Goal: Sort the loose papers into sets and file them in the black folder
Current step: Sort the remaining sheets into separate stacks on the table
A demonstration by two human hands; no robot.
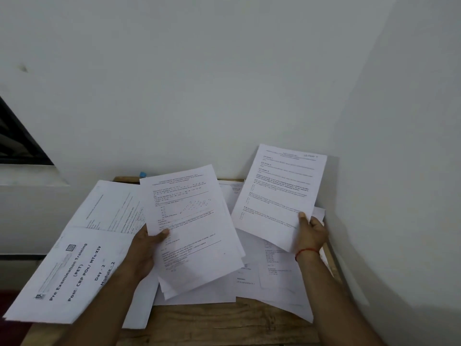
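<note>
Left hand [144, 248], 9 o'clock: fingers [161, 237] pinching white printed sheaf [197, 221]; right hand [313, 233], 3 o'clock: fingers [302, 218] gripping single white printed sheet [279, 188], above paper-strewn wooden counter [212, 323].

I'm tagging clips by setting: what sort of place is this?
Probably a study corner in a home or small office. A small wooden table is pushed into a corner of plain white walls, and it is strewn with printed exam papers, one headed "Pre Examination Training".
</note>
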